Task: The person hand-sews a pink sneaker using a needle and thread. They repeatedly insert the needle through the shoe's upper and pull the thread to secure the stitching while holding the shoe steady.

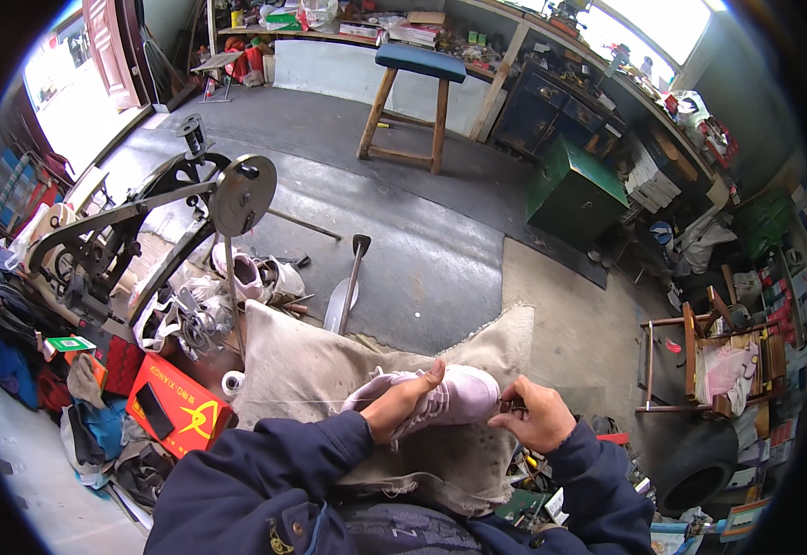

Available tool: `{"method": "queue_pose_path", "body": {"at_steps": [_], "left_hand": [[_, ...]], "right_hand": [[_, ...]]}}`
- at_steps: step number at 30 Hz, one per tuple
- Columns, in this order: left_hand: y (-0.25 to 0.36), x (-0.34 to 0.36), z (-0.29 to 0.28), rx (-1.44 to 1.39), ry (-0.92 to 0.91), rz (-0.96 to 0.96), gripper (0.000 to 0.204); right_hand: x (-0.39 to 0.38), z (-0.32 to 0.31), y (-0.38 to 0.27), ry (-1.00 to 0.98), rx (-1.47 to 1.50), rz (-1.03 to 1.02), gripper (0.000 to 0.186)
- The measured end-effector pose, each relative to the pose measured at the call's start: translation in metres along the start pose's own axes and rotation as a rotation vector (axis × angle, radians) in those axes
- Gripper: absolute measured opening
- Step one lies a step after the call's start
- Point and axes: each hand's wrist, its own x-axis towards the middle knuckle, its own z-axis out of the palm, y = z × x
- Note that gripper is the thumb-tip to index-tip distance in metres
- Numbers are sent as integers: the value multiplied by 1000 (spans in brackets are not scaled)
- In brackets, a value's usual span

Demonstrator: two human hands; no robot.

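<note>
On the dark workshop floor (449, 250), toward the back, a blue-topped stool (420, 63) and a green chest (574, 190); at left, a black machine (181, 194) with a round wheel. Holds a pale pink shoe (471, 393) over a beige cloth (297, 356) on the lap, toe to the right. Has the left grip (406, 401) wrapped firmly around the heel-side half, thumb on top. Has the right grip (505, 407) at the toe, thumb and fingertips close together; cannot tell whether pinching anything. Beside the left sleeve, a red-orange box (177, 402) bearing a dark phone (154, 412).
</note>
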Motion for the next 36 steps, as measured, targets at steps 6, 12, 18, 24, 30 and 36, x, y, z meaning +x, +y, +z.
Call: {"method": "queue_pose_path", "body": {"at_steps": [6,12,18,24,30,36], "left_hand": [[-1,11,-4,-35,111,-2,84],[1,10,-6,-16,236,-39,82],[-2,12,-10,-124,162,6,78],[3,14,-11,-40,161,29,87],[-1,18,-8,-57,140,51,90],[-1,16,-11,-92,117,51,92]], "right_hand": [[9,21,34,216,-73,-53,43],[7,19,56,248,-376,28,64],[-33,26,84,330,-221,223,63],[-77,38,51,379,1127,126,76],[-49,39,15,87,1358,211,50],[-104,19,50,1039,1694,-64,48]]}}
